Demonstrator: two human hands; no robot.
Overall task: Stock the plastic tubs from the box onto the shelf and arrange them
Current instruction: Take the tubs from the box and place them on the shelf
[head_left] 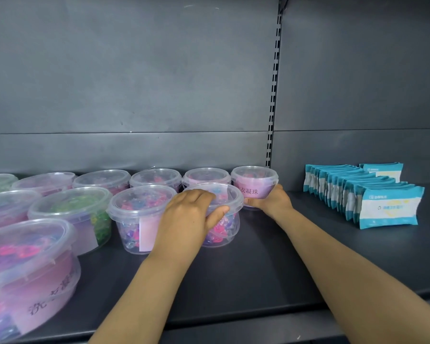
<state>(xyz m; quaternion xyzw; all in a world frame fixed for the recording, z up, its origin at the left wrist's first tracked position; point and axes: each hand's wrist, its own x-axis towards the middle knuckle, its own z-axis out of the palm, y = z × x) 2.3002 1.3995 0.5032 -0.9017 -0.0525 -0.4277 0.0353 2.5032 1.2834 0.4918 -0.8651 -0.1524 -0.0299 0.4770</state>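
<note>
Clear plastic tub (224, 229) mid-frame, half hidden by left hand (184, 219) clutching its round lid; right hand (271, 201) grasps pink-labelled tub (255, 182), fingertips hidden.

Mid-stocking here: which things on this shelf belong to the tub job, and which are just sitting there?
Job: front tub, gripped by the left hand; back-right tub, held by the right hand; the other tubs in rows; the shelf.
Just there: blue-and-white packets at the right.
</note>
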